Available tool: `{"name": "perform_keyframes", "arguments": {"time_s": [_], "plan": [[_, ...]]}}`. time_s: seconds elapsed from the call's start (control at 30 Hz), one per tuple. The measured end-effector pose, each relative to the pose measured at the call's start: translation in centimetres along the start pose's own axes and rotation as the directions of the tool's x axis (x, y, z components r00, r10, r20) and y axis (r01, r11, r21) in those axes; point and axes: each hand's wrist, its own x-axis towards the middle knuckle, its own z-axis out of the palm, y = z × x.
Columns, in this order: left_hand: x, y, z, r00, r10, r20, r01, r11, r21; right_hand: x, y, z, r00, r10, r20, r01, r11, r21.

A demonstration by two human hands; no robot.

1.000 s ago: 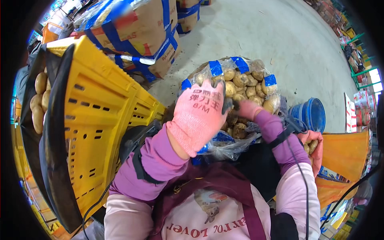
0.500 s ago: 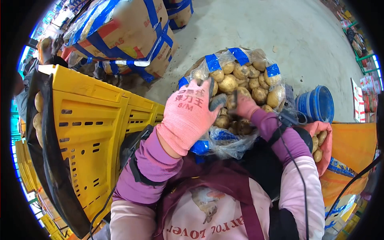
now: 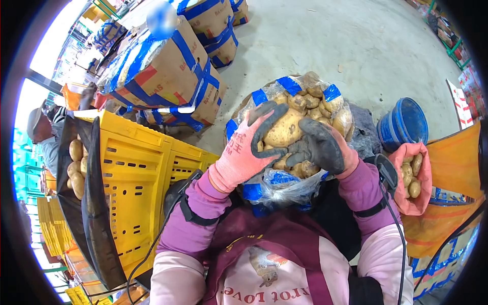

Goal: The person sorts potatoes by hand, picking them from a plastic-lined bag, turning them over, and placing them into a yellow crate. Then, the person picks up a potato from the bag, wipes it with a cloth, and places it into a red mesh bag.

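Observation:
A large potato [image 3: 283, 128] is held up between my two gloved hands, above the other potatoes. My left hand [image 3: 250, 145], in a pink glove with dark grey fingers, is wrapped round the potato's left side, thumb below. On its right side my right hand [image 3: 326, 148] has its dark glove fingers curled against it; part of the palm side is hidden. Beneath both hands stands a round container lined with clear plastic [image 3: 292, 189] and blue tape [image 3: 290, 86], full of potatoes [image 3: 314, 91].
A yellow crate [image 3: 134, 175] stands at left, with potatoes [image 3: 77, 168] in dark cloth beside it. Taped cardboard boxes [image 3: 168, 71] stand behind. To the right are a blue bucket [image 3: 404, 124] and a pink sack [image 3: 419, 195] holding potatoes. Another person [image 3: 46, 133] is at far left.
My right hand has come up from among the potatoes and turned. A large potato is now between both hands. My left hand has closed round it, and the view has shifted slightly.

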Motion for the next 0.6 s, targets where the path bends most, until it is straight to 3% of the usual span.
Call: {"name": "perform_keyframes", "arguments": {"time_s": [0.1, 0.17, 0.2, 0.3, 0.4, 0.47, 0.5, 0.53, 0.57, 0.6], "plan": [[0.0, -0.5, 0.3, 0.999, 0.028, 0.025, -0.03, 0.997, 0.075, -0.9, 0.4, -0.5, 0.999, -0.027, -0.031, 0.025, 0.998, -0.052], [0.2, -0.8, 0.4, 0.998, 0.023, 0.063, -0.027, 0.998, 0.063, -0.9, 0.6, -0.2, 0.985, -0.11, -0.133, 0.067, 0.953, -0.295], [0.3, -0.9, 0.5, 0.997, 0.015, 0.07, -0.019, 0.998, 0.061, -1.1, 0.7, -0.2, 0.985, -0.106, -0.138, 0.063, 0.956, -0.286], [0.7, -1.1, 0.6, 0.996, 0.025, 0.089, -0.035, 0.993, 0.109, -1.2, 0.8, -0.1, 0.954, -0.227, -0.193, 0.104, 0.861, -0.498], [1.2, -0.7, 0.6, 0.995, -0.024, 0.098, 0.011, 0.992, 0.123, -1.2, 0.5, 0.5, 0.952, -0.124, -0.279, -0.015, 0.894, -0.448], [1.6, -0.4, 0.9, 0.983, -0.144, 0.117, 0.164, 0.969, -0.185, -0.6, 1.4, -1.2, 0.946, -0.201, -0.255, 0.03, 0.837, -0.546], [1.6, -0.4, 1.0, 0.982, -0.15, 0.118, 0.17, 0.969, -0.181, -0.3, 1.3, -1.5, 0.933, -0.281, -0.224, 0.076, 0.762, -0.643], [1.5, -0.4, 1.1, 0.988, -0.129, 0.079, 0.142, 0.973, -0.181, -0.4, 0.8, -1.6, 0.958, -0.197, -0.206, 0.065, 0.853, -0.517], [1.5, -0.4, 1.1, 0.994, -0.105, 0.039, 0.11, 0.978, -0.179, -0.5, -0.1, -1.6, 0.959, -0.198, -0.203, 0.067, 0.854, -0.517], [1.6, -0.4, 1.1, 0.994, -0.105, 0.037, 0.11, 0.978, -0.177, -0.7, -1.3, -1.1, 0.987, -0.069, -0.142, 0.005, 0.914, -0.406]]}}
